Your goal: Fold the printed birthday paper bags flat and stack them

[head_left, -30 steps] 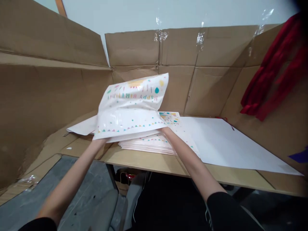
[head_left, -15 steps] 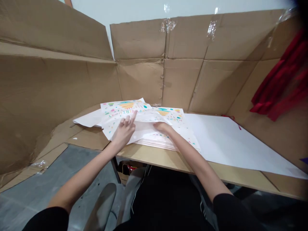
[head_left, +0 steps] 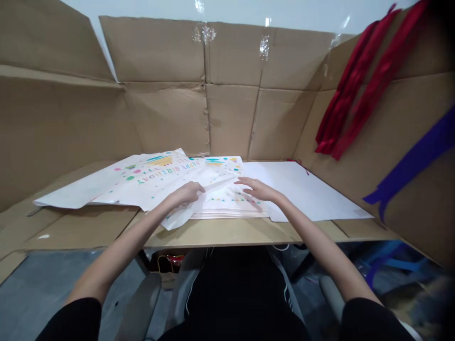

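Observation:
A white sheet printed with colourful "Happy Birthday" lettering [head_left: 159, 173] lies askew to the left, its near corner curling over the table edge. My left hand [head_left: 188, 192] is closed on this birthday-print sheet, thumb and fingers pinching its lifted fold. Just right of the fold, my right hand [head_left: 259, 189] has its fingers apart, over the right part of a stack of similar printed sheets [head_left: 234, 211]. Whether its fingertips touch the paper I cannot tell. Part of the stack is hidden by the upper sheet.
A large plain white sheet [head_left: 305, 189] covers the table's right side. Cardboard walls [head_left: 163, 113] enclose the back and sides. Red ribbons [head_left: 366, 90] and a blue ribbon [head_left: 415, 161] hang at right. The wooden table edge [head_left: 220, 233] runs in front of my lap.
My view has swung right. The upper printed sheet now lies farther left over the stack. My left index finger was extended and is now pinching; my right fingers have come out from under the sheet.

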A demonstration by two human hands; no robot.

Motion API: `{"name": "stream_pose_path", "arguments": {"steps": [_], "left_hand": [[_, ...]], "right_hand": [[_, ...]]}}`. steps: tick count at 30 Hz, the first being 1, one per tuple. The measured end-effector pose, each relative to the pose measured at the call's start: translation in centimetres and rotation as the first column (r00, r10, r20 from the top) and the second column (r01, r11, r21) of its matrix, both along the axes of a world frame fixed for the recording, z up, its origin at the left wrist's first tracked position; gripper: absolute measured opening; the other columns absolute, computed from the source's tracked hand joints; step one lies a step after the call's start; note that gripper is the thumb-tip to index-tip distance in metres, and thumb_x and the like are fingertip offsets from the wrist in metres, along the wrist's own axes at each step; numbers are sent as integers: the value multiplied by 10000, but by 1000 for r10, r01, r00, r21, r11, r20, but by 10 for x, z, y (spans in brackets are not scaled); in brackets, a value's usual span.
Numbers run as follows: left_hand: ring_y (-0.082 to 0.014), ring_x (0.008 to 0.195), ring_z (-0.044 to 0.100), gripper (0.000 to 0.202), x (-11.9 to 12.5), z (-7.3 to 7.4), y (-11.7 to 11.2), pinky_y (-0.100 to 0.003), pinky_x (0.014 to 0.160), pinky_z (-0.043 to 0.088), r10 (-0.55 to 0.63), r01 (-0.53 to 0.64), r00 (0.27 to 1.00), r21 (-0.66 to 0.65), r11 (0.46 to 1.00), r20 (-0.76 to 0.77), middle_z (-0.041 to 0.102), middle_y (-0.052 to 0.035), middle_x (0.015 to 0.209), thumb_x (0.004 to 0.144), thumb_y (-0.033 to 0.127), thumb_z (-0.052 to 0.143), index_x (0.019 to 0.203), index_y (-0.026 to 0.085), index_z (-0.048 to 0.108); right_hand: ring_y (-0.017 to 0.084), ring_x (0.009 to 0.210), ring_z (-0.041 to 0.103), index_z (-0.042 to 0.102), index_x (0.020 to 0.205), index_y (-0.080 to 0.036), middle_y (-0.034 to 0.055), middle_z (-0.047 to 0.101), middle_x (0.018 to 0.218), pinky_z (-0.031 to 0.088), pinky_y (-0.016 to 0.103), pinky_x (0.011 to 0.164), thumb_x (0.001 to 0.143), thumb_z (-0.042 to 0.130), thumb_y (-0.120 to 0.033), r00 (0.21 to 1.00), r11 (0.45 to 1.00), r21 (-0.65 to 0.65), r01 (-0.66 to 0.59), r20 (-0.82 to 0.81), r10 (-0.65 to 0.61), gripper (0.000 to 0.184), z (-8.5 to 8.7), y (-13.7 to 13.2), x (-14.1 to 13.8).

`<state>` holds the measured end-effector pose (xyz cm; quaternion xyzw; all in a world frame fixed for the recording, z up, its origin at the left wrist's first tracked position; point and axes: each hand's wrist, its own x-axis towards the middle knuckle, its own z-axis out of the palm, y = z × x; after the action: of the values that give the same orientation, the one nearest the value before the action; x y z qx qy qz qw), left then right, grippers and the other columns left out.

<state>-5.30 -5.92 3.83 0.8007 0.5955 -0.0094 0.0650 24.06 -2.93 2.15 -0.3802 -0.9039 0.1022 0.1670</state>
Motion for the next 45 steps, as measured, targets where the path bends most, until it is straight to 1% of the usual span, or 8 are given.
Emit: {"name": "stream_pose_path", "arguments": {"steps": [4, 7, 12, 16, 23, 31, 38, 45], "left_hand": [[-157, 1182, 515, 566, 32, 8, 35, -197, 964, 380, -74, 70, 993, 50, 996, 92, 561, -85, 1291, 717, 32, 404, 1251, 123, 567], [-178, 1181, 520, 560, 52, 15, 55, -211, 961, 386, -56, 47, 995, 103, 994, 81, 558, -110, 1290, 722, 50, 397, 1254, 101, 566], [-191, 1097, 577, 575, 70, 28, 75, -208, 873, 441, -78, 73, 995, 88, 993, 60, 624, -58, 1204, 665, 40, 410, 1181, 163, 629], [-186, 1093, 575, 603, 71, 32, 81, -179, 845, 444, -86, 81, 994, 81, 993, 63, 627, -26, 1203, 645, 49, 413, 1191, 185, 629], [-180, 1103, 572, 628, 60, 36, 83, -199, 887, 438, -70, 66, 995, 49, 997, 76, 618, -32, 1217, 637, 29, 390, 1198, 189, 626], [-157, 1155, 538, 632, 56, 32, 89, -157, 886, 417, -82, 79, 995, 59, 995, 59, 575, -12, 1281, 647, 57, 395, 1225, 207, 604], [-175, 1252, 451, 615, 72, 25, 73, -211, 995, 351, -132, 135, 990, -71, 988, 43, 465, -63, 1386, 699, 91, 387, 1297, 143, 521], [-170, 1321, 354, 666, 76, 11, 74, -239, 1057, 284, -202, 204, 979, -45, 978, 33, 330, -70, 1464, 709, 101, 377, 1372, 141, 424]], "right_hand": [[230, 1222, 488, 588, 1219, -208, 73, 562, 1288, 347, 418, 1052, 861, 453, -206, 963, 963, 14, 271, -4, -271, 383, -15, -12, 67], [250, 1238, 471, 569, 1252, -207, 87, 541, 1311, 332, 419, 1064, 847, 521, -334, 939, 936, -70, 344, 45, -342, 427, -33, -32, 97], [353, 1382, 189, 331, 1432, -290, 91, 246, 1510, 195, 534, 1104, 674, 658, -619, 915, 884, -240, 400, 161, -370, 889, -60, -62, 107], [393, 1392, 44, 273, 1443, -358, 78, 156, 1537, 71, 617, 1088, 680, 585, -708, 875, 848, -235, 476, 223, -429, 896, -69, -73, 101], [338, 1366, 245, 347, 1419, -319, 81, 298, 1491, 213, 538, 1085, 755, 532, -673, 895, 890, -141, 435, 181, -408, 775, -69, -76, 110], [268, 1144, 548, 645, 1150, -293, 29, 589, 1261, 390, 381, 987, 727, 676, -466, 955, 935, -203, 292, 110, -274, 458, -49, -61, 125], [239, 1011, 619, 699, 1047, -270, 19, 672, 1120, 441, 338, 906, 669, 733, -400, 960, 919, -278, 278, 46, -276, 401, -44, -53, 133], [243, 1021, 618, 724, 957, -206, 62, 660, 1141, 451, 363, 906, 764, 611, -418, 938, 904, -335, 264, -128, -321, 308, -46, -63, 139]]}}
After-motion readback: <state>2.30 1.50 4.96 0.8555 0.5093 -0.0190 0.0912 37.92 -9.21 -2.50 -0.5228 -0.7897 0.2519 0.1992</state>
